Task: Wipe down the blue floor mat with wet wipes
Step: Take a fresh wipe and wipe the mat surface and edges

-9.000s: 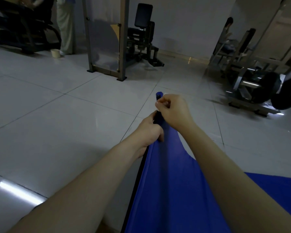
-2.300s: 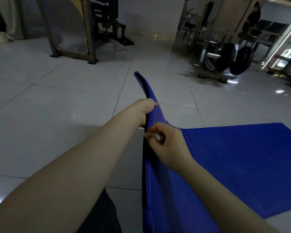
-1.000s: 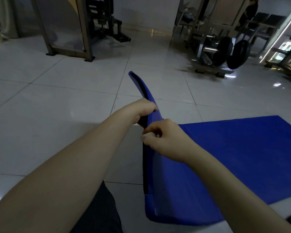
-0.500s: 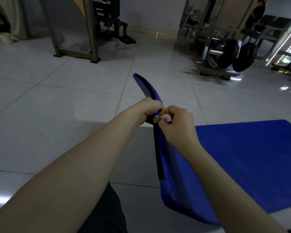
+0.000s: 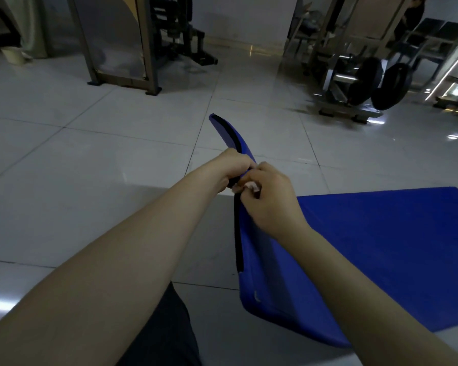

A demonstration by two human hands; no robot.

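The blue floor mat (image 5: 376, 247) lies on the tiled floor at the right, with its left edge lifted and standing up on its side, showing a black rim. My left hand (image 5: 232, 170) grips that raised edge from the left. Right beside it, my right hand (image 5: 269, 199) pinches a small white wet wipe (image 5: 250, 186) against the edge. The far tip of the mat curls up beyond both hands.
A weight machine with black plates (image 5: 365, 83) stands at the back right. A metal frame (image 5: 117, 43) and another machine stand at the back left, a pale bucket (image 5: 11, 54) beside them. My dark trouser leg (image 5: 161, 336) shows at the bottom. A person (image 5: 407, 17) stands far right.
My right hand has slid up along the raised edge with the wipe, from below my left hand to right beside it. My left hand keeps its grip on the mat.
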